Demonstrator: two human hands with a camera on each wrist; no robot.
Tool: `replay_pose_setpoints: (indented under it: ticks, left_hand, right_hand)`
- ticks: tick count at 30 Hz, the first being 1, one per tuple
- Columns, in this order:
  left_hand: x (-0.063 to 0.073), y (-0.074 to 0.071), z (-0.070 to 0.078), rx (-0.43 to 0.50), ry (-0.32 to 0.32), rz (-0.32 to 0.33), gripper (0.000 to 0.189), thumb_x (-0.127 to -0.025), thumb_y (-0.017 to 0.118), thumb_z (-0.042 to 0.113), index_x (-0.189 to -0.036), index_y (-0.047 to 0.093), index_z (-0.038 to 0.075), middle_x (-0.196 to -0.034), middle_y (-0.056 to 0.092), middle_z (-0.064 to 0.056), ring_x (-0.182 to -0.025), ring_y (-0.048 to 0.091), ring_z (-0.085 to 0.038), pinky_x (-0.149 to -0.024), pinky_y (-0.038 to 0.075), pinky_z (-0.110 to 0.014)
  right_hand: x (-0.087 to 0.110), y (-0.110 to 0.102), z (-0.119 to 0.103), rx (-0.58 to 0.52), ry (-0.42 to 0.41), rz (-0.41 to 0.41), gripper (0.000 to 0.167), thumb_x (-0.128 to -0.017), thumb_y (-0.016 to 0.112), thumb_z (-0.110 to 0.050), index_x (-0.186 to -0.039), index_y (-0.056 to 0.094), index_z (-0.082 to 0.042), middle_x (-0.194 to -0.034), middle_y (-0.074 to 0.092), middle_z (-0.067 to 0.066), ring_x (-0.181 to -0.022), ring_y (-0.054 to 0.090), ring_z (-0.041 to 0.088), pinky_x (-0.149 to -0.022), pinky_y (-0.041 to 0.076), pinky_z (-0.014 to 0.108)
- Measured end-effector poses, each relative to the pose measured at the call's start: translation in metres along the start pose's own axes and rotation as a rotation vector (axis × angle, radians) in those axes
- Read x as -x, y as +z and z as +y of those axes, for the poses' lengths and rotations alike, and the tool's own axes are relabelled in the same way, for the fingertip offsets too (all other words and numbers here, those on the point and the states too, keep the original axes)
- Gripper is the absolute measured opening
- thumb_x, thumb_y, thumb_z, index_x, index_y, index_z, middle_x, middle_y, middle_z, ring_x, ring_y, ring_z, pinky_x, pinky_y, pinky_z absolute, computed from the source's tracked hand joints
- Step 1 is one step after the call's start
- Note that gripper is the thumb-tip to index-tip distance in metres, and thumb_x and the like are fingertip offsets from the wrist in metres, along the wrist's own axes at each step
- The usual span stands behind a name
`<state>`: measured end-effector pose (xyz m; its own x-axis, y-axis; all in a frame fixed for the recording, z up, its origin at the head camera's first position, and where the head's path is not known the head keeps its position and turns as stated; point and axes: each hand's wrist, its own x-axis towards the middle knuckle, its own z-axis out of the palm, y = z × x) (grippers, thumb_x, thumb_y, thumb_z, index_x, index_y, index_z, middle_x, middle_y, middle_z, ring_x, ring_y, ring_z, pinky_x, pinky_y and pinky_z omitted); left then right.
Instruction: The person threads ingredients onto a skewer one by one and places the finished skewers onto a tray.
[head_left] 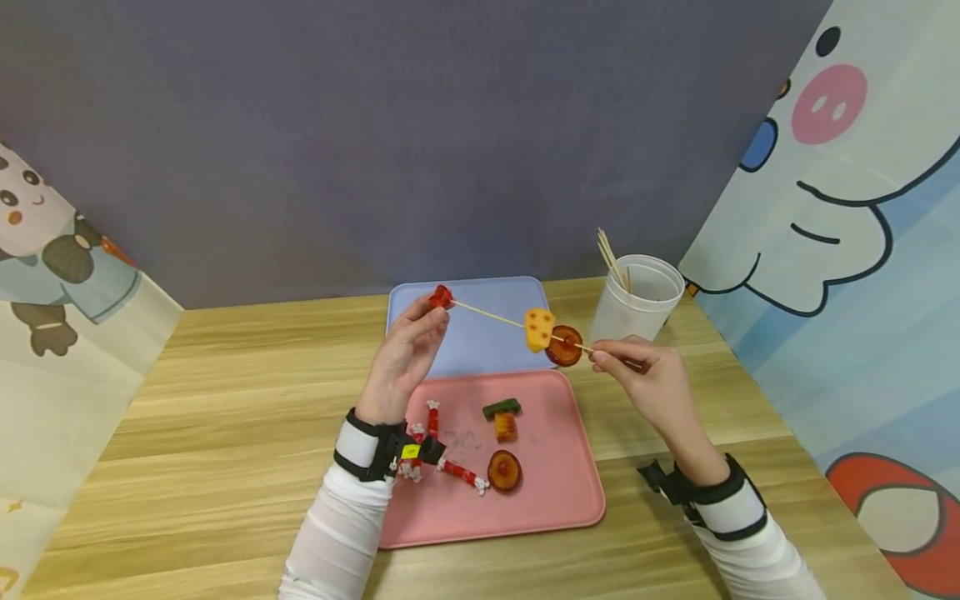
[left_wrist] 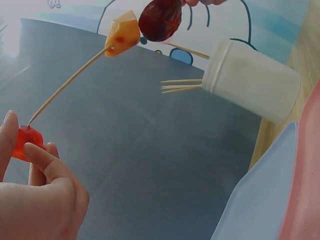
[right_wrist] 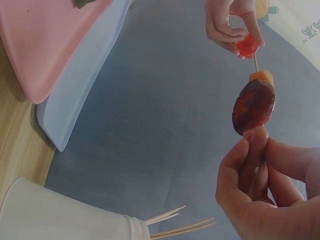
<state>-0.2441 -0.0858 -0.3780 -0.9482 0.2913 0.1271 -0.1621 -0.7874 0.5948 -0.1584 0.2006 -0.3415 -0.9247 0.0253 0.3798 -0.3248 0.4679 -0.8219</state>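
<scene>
My left hand [head_left: 405,354] pinches a small glossy red piece [head_left: 441,296] between thumb and fingers. The tip of a thin wooden skewer [head_left: 487,314] meets that red piece; in the left wrist view the tip is right at its top. Threaded on the skewer are a yellow wedge with reddish spots [head_left: 537,330] and, nearer my right hand, a round brown disc [head_left: 561,354]. My right hand [head_left: 654,379] pinches the skewer's other end, just behind the brown disc [right_wrist: 254,107]. Both hands are raised above the trays.
A pink tray [head_left: 547,500] holds several red-and-white sticks [head_left: 459,472], another brown disc [head_left: 504,471], an orange block [head_left: 506,427] and a green piece [head_left: 501,407]. Behind it lies a blue tray [head_left: 480,287]. A white cup [head_left: 633,312] with several skewers [head_left: 609,254] stands at the back right.
</scene>
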Motion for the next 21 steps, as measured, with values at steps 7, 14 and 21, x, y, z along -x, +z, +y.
replay_pose_setpoints:
  ticks: [7, 14, 21]
  left_hand:
    - [0.001, 0.001, 0.000, -0.046, 0.005, 0.014, 0.012, -0.088, 0.061, -0.002, -0.098, 0.063, 0.006, -0.098, 0.058, -0.004, -0.087, 0.057, -0.014, -0.081, 0.049, -0.019]
    - [0.000, 0.002, 0.000, -0.127, 0.016, 0.074, 0.028, -0.092, 0.048, -0.010, -0.095, 0.067, 0.010, -0.095, 0.060, -0.001, -0.085, 0.058, -0.013, -0.082, 0.048, -0.019]
    - [-0.002, 0.002, -0.002, -0.183, 0.008, 0.134, 0.031, -0.092, 0.046, -0.011, -0.088, 0.068, 0.011, -0.095, 0.059, -0.002, -0.088, 0.055, -0.014, -0.085, 0.048, -0.021]
  right_hand:
    - [-0.001, 0.001, 0.001, 0.004, 0.000, 0.001, 0.012, -0.084, 0.067, 0.004, -0.093, 0.071, 0.010, -0.077, 0.067, 0.021, -0.067, 0.062, 0.004, -0.054, 0.046, 0.016]
    - [0.000, 0.002, -0.002, 0.027, -0.018, -0.002, 0.011, -0.084, 0.067, 0.003, -0.092, 0.072, 0.009, -0.077, 0.067, 0.021, -0.066, 0.061, 0.003, -0.054, 0.046, 0.014]
    - [-0.002, 0.004, 0.028, 0.057, -0.027, 0.008, 0.011, -0.083, 0.070, -0.003, -0.093, 0.075, 0.000, -0.077, 0.069, 0.014, -0.066, 0.061, 0.001, -0.050, 0.042, 0.018]
